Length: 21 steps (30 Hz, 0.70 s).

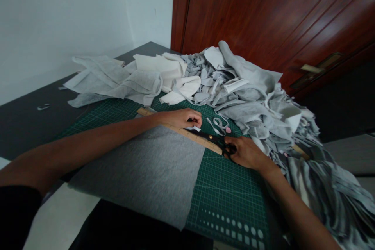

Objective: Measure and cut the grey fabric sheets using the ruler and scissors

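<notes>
My right hand [243, 151] is closed around the handles of black scissors [216, 139], whose blades point left along the far edge of a wooden ruler [193, 137]. The ruler lies slantwise over a grey piece of fabric [146, 168]. Just beyond the ruler, my left hand [184, 118] pinches a narrow pale strip of fabric [193, 128] near the scissor blades. Part of the blades is hidden by the strip and the ruler. Beneath everything is a green cutting mat [225, 195] with grid lines.
A large heap of grey and white fabric scraps [249, 90] runs along the back and right. Thin curled offcuts [218, 123] and a pink round piece [228, 129] lie on the mat. Pale fabric pieces [117, 80] spread at back left. A wooden door [249, 15] stands behind.
</notes>
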Tool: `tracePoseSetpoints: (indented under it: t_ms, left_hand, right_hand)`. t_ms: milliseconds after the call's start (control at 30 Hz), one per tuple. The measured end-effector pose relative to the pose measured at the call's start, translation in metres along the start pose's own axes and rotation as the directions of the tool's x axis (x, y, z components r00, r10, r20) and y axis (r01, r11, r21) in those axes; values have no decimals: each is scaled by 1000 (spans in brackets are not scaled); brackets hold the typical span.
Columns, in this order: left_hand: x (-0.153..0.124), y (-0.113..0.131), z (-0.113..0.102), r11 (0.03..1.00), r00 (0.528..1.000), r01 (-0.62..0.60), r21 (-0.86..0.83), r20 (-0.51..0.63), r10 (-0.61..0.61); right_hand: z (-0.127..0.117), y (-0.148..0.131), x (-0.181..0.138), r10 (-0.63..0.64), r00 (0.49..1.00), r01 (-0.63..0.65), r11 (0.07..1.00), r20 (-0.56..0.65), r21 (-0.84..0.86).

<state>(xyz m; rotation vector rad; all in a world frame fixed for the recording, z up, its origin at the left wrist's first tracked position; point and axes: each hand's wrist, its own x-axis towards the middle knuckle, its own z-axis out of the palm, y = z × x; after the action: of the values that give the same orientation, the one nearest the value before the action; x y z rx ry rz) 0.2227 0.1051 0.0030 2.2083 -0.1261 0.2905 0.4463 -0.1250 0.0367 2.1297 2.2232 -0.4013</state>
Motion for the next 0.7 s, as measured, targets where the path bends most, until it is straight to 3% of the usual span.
tracePoseSetpoints:
  t_ms: [700]
  left_hand:
    - [1, 1, 0, 1000, 1000, -3, -12, -10, 3]
  right_hand:
    - [0, 2, 0, -11, 1000, 11, 1000, 0, 25]
